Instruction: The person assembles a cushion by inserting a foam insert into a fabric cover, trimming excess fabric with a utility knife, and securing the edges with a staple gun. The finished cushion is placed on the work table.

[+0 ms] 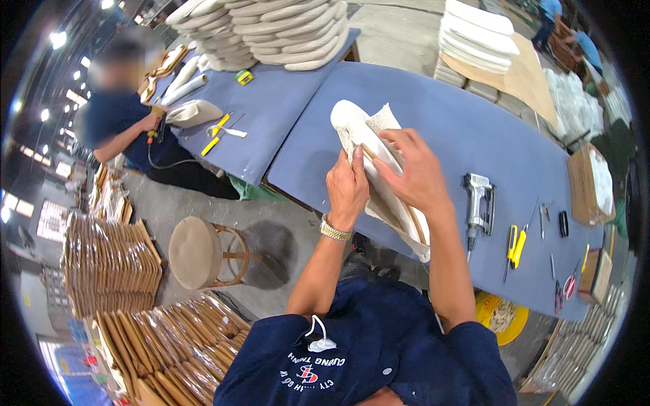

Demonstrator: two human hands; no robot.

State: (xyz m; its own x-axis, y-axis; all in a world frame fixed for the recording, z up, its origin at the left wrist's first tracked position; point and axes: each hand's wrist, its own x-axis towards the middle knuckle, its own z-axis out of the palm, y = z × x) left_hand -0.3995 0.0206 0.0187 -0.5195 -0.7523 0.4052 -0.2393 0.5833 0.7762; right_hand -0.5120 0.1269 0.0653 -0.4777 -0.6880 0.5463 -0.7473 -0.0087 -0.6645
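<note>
A cream fabric-covered seat pad (406, 215) stands tilted before me at the table's near edge, a thin brown board edge showing along it. A loose fabric flap (384, 119) sticks up near its far end. My left hand (347, 186) is closed on the pad's left side, thumb on top by the board edge. Across the pad lies my right hand (414, 169), thumb and fingers apart, touching the fabric; some of its fingertips are hidden. To its right, a staple gun (479, 203) lies on the blue table (433, 101).
Yellow-handled tools (516, 247) and a black marker-like piece lie at right. A yellow bucket (501, 318) stands below. Stacked pads (291, 30) fill the far table, where a co-worker (125, 101) holds an air tool. A round stool (196, 252) and wrapped bundles (112, 264) are left.
</note>
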